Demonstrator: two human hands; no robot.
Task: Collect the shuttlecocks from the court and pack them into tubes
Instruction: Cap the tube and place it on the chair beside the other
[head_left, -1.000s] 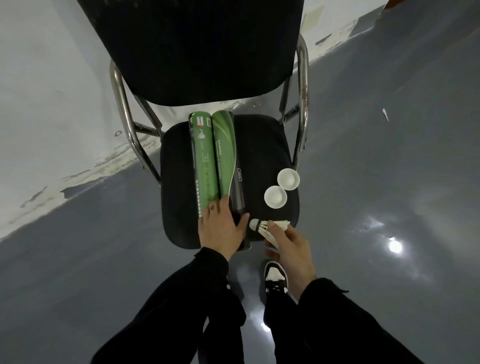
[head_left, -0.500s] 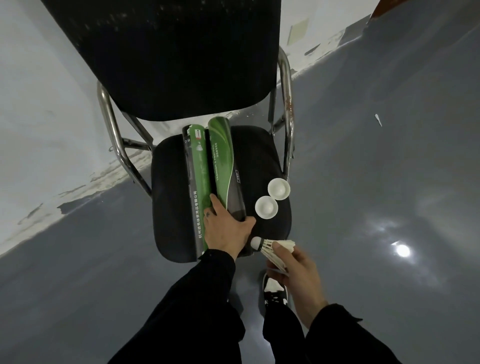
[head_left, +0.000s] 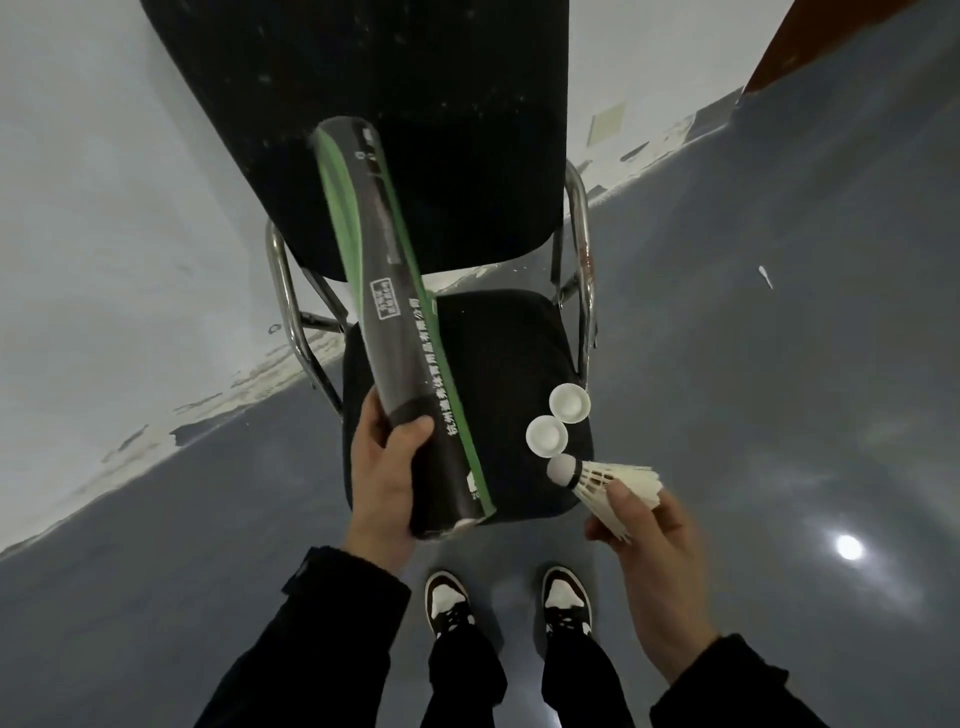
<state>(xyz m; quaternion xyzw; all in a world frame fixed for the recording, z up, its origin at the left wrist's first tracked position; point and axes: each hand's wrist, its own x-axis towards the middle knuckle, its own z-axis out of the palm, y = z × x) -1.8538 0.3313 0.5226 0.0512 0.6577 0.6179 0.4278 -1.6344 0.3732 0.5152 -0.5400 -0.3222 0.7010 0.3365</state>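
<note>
Fingers (head_left: 631, 506) of the right hand (head_left: 649, 551) pinch a shuttlecock (head_left: 602, 480) by its white feather skirt, cork nose aimed left, likely for feeding nose-first. Left hand (head_left: 384, 483) wraps the near end of a dark, green-striped tube (head_left: 400, 332), raised and tilted far-left, near mouth apparently uncapped. Beyond, two white caps (head_left: 558, 421) rest on the chair seat (head_left: 519, 338), probably set aside for sealing.

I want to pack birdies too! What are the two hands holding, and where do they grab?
The left hand grips the tubes near their lower end. The right hand pinches a shuttlecock by its feathers.
</note>
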